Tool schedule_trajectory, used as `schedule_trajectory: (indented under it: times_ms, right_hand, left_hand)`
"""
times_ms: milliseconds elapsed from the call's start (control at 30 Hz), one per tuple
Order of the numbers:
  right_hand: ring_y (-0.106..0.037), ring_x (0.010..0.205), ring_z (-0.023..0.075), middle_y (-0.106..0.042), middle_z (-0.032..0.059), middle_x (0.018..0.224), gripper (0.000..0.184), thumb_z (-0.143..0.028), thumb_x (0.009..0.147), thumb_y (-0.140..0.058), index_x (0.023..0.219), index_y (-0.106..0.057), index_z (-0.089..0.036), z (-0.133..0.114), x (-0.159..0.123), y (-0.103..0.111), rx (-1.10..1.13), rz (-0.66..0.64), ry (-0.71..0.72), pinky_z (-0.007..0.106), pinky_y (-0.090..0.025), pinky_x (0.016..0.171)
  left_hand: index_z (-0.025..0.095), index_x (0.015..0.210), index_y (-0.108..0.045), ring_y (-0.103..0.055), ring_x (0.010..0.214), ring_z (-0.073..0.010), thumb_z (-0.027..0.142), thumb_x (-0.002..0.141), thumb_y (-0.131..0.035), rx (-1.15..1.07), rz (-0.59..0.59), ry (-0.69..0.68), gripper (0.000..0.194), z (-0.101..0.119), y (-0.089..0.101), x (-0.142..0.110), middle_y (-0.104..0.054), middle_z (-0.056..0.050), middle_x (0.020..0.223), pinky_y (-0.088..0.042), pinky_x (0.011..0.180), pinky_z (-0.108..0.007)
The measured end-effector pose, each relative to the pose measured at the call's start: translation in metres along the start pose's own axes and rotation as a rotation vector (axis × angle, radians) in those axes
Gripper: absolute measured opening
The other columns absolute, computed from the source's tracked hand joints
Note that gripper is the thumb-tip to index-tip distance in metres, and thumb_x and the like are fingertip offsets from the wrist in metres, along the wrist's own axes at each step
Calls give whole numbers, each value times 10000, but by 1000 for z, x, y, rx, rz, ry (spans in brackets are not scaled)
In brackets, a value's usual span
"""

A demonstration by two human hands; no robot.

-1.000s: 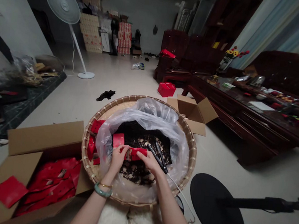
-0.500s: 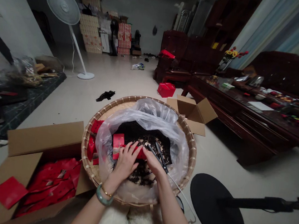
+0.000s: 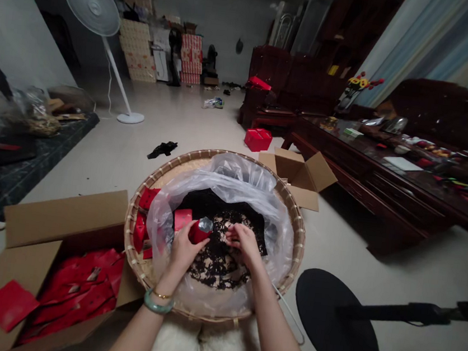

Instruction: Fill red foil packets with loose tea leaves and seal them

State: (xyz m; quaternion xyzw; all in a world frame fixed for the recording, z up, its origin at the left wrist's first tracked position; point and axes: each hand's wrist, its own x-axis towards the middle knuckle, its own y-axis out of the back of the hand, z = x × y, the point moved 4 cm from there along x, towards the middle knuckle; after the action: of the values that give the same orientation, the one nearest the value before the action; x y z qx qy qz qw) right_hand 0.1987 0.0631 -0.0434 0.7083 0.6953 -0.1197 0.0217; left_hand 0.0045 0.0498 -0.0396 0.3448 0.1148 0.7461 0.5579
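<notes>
My left hand point(image 3: 183, 248) grips a small red packet point(image 3: 199, 231) with a silvery torn-open end, held over dark loose tea leaves point(image 3: 218, 255) inside a clear plastic bag point(image 3: 224, 188). The bag lies in a round woven bamboo tray point(image 3: 295, 227). My right hand point(image 3: 245, 243) is curled over the leaves just right of the packet, fingers pinched; what they hold is hidden. Another red packet point(image 3: 182, 217) lies in the bag behind my left hand.
An open cardboard box point(image 3: 64, 218) of red packets stands at the left. A smaller open box point(image 3: 301, 175) sits beyond the tray. A black round fan base point(image 3: 335, 322) is at the right, a dark wooden table point(image 3: 386, 176) beyond it, a white standing fan point(image 3: 95, 5) far left.
Both hands held a red packet flat between them; now the left hand holds it upright with an open end. The black-handled tool by my right hand is out of sight.
</notes>
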Motion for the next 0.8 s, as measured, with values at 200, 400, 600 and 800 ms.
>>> schedule_trajectory:
  times_ms: [200, 400, 600, 800]
  right_hand:
    - [-612, 932, 243, -665, 101, 978, 281, -272, 712, -656, 978, -655, -182, 5, -4, 11, -853, 25, 371, 387, -462, 850]
    - [-185, 1359, 388, -195, 244, 1480, 1069, -524, 575, -759, 1430, -253, -130, 14, -8, -17, -1275, -121, 559, 514, -248, 1051]
    - [-70, 1379, 389, -94, 213, 1512, 1003, -681, 661, -593, 1442, -223, -173, 28, 4, -60, -1437, -284, 733, 576, -117, 1061]
    - [-283, 1292, 328, -347, 161, 1425, 593, -542, 785, -558, 1250, -506, -178, 17, 23, -82, -1420, -297, 903, 490, -243, 1030]
  left_hand:
    - [181, 1193, -530, -592, 999, -262, 436, 622, -738, -115, 157, 101, 658, -6, 6, 0, -622, -121, 1103, -460, 892, -410]
    - [161, 1160, -552, -603, 834, -233, 500, 583, -737, -146, 306, 209, 695, -13, 13, 0, -625, -106, 969, -482, 809, -400]
    - [159, 1154, -554, -588, 896, -252, 492, 595, -727, -96, 330, 214, 673, -15, 13, -1, -611, -120, 1013, -477, 809, -402]
    - [169, 1172, -553, -588, 933, -270, 501, 622, -709, -79, 305, 197, 661, -13, 12, -3, -613, -124, 1010, -471, 836, -418]
